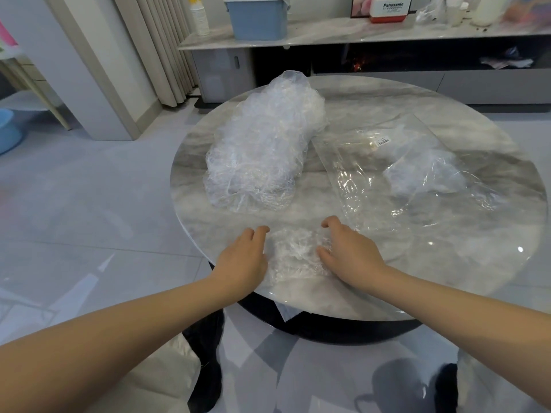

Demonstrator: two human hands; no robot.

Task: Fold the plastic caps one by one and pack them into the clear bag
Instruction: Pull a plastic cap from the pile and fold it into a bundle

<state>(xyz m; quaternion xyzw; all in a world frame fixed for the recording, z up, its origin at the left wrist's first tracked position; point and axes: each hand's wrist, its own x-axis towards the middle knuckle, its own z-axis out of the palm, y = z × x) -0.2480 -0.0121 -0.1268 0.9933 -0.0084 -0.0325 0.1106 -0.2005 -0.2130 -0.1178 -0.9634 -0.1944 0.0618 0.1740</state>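
One crumpled clear plastic cap [295, 251] lies flat near the front edge of the round marble table [447, 281]. My left hand [243, 259] rests on the cap's left side, fingers loosely bent. My right hand [347, 251] presses on its right side, thumb and fingers slightly curled over the plastic. A big heap of loose plastic caps [262, 144] sits at the table's middle left. The clear bag [417, 174] lies flat at the right with some folded caps inside.
Behind the table runs a low marble-topped cabinet [328, 37] with a blue box [258, 16] and other items. Curtains hang at the back left. Pale tiled floor surrounds the table. A blue basin [7, 129] sits at the far left.
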